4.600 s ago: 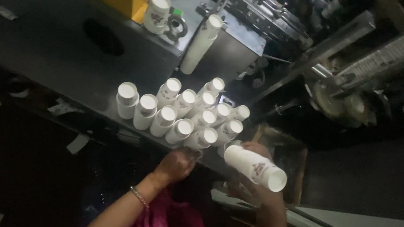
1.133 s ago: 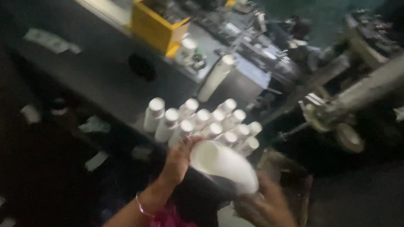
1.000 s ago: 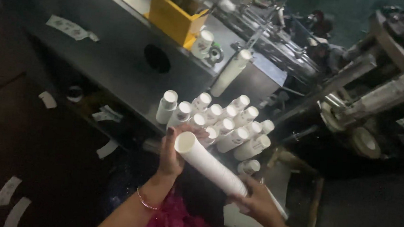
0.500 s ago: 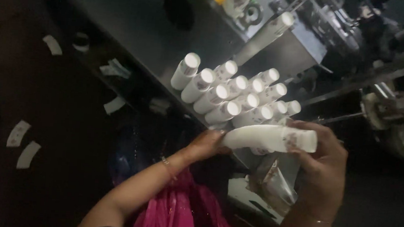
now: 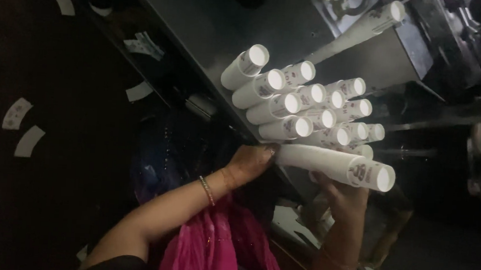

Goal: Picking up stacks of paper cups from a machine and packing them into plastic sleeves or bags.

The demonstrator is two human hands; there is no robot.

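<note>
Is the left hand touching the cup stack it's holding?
Touching. Head view: left hand fingers press the near end of the cup stack; right hand supports it from below.

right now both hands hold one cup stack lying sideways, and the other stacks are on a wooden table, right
Not quite. The head view shows the left hand and right hand holding the cup stack sideways, but the other stacks stand on a dark metal table, not a wooden one.

Cup stack [image 5: 329, 162] between both hands
</note>
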